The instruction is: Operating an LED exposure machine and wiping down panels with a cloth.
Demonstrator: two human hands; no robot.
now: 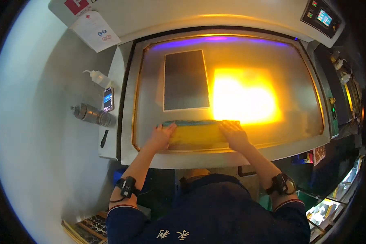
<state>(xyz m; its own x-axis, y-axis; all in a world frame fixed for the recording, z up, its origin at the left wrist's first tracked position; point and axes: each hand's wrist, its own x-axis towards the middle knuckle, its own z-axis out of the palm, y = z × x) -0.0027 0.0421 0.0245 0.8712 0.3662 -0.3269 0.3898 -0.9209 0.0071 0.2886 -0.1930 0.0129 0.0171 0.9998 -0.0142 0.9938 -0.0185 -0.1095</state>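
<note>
The left hand and right hand lie on opposite ends of a yellow sheet at the machine bed's near edge; gripping, unclear. Leftward: printed notice, squeeze bottle, drinking bottle.

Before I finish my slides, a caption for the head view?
Left hand and right hand at opposite ends of a yellow piece, near a dark panel.

The yellow sheet is looking blurry; glare is hiding part of the bench; the lower edge is cropping the shirt.
</note>
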